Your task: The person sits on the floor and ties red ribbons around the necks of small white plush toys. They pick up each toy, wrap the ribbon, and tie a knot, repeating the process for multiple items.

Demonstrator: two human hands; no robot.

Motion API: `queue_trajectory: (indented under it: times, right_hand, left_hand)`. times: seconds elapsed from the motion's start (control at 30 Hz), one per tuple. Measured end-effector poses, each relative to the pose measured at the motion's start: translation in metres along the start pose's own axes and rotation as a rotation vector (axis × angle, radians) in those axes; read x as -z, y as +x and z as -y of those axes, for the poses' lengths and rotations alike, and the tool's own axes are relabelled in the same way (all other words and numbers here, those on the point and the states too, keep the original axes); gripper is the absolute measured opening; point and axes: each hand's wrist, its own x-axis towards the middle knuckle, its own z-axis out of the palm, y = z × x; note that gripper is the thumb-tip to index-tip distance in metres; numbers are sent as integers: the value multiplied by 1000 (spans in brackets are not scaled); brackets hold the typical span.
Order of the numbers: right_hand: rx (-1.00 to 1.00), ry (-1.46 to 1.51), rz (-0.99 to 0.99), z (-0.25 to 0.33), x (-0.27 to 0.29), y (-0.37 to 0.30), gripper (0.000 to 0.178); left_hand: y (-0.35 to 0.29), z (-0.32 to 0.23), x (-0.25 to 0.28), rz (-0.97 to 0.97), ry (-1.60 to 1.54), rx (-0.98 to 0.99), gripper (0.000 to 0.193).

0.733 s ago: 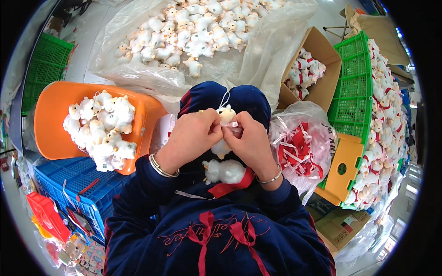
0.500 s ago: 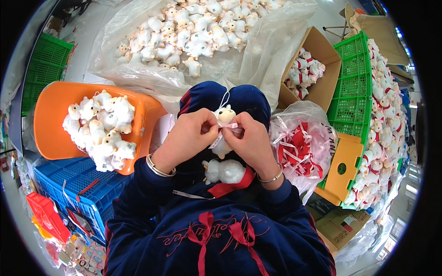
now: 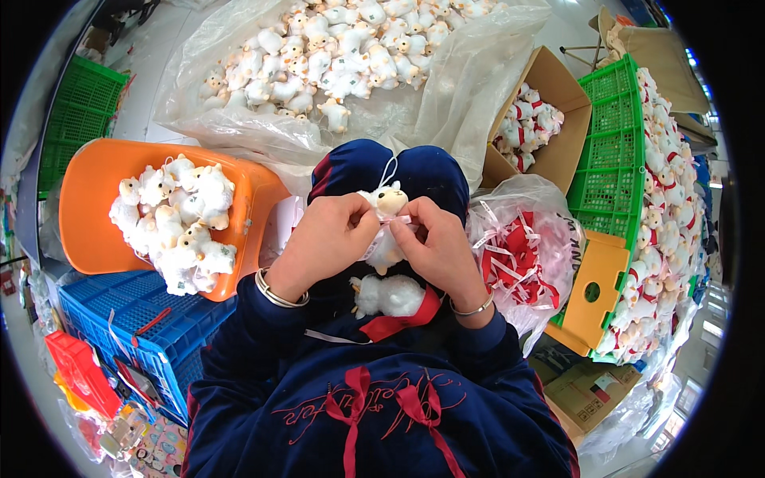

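Note:
Between my knees a small white plush sheep (image 3: 387,253) is upright, with a white hanging loop on top and a pale pink ribbon (image 3: 390,221) round its neck. My left hand (image 3: 341,233) pinches the ribbon at the sheep's left side in the picture. On the other side, my right hand (image 3: 431,241) pinches the ribbon with thumb and forefinger. The fingers partly hide the ribbon and the sheep's body. A second plush sheep (image 3: 390,296) lies on my lap below, a red ribbon (image 3: 402,320) beside and partly under it.
At left, an orange chair (image 3: 88,203) bears several white plush sheep, above a blue crate (image 3: 119,299). Ahead, a clear plastic sheet (image 3: 446,103) holds a sheep heap. To the right stand a cardboard box (image 3: 570,95), a bag of red ribbons (image 3: 518,263) and a green crate (image 3: 602,171).
Both hands stay at the sheep's neck with small finger shifts. The ribbon ends between them look drawn closer to the neck.

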Motion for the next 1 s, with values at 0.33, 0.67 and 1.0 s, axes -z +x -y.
queue_trajectory:
  times: [0.33, 0.67, 1.0]
  right_hand:
    - [55, 55, -19, -5, -1, -2, 17]
    - [36, 87, 0, -5, -6, -5, 20]
    - [56, 112, 10, -7, -2, -14, 19]
  left_hand:
    - [-2, -10, -3, -47, 1, -28, 23]
    - [3, -15, 18, 223, -129, 260, 16]
    - [-17, -16, -8, 62, -234, 297, 17]
